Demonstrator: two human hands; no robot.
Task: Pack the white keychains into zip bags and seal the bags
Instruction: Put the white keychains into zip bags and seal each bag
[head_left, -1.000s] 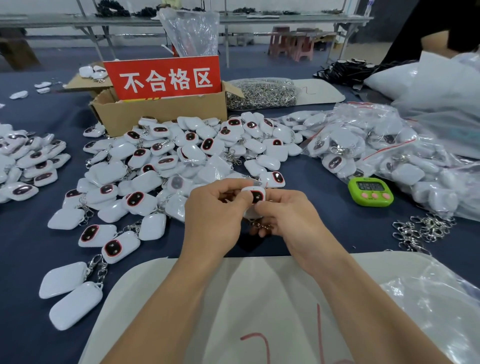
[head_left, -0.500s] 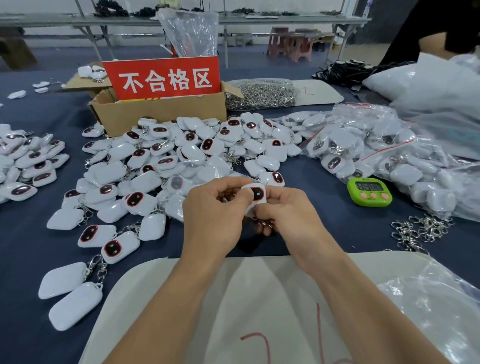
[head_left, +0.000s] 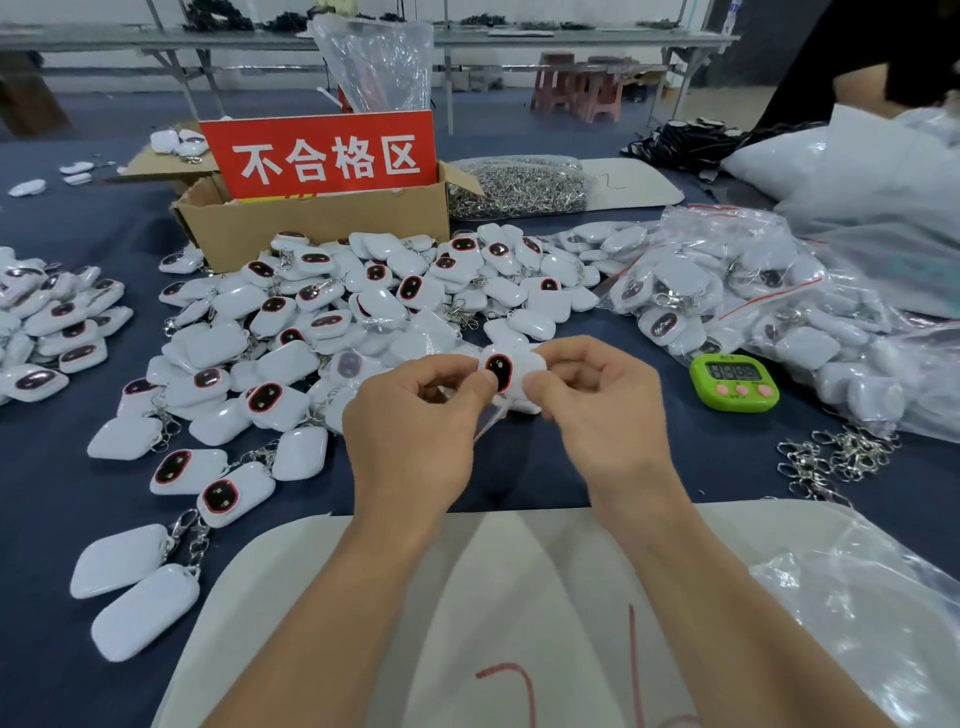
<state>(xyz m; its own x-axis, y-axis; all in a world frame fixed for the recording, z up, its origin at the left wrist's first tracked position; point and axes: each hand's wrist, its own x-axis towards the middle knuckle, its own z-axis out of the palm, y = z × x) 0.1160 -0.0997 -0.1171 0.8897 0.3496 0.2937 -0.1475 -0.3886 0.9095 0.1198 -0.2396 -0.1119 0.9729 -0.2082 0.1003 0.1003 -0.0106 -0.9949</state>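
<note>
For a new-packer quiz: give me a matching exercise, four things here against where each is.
1 green timer
2 red sign
3 held keychain
4 loose metal clasps

A pinched between left hand and right hand
B standing in the cardboard box
C beside the filled bags, right of the hands
D on the cloth, nearer than the timer

Pairs: 1-C, 2-B, 3-A, 4-D

left hand (head_left: 415, 431): pinches the white keychain (head_left: 506, 370) at its left edge, left of the green timer (head_left: 734, 383)
right hand (head_left: 597, 410): pinches its right edge, nearer the timer
loose keychains (head_left: 363, 312): heaped on the blue cloth (head_left: 41, 519), left of the timer
filled bags (head_left: 691, 291): just behind the timer
cardboard box (head_left: 311, 231): far behind, left of the timer
</note>
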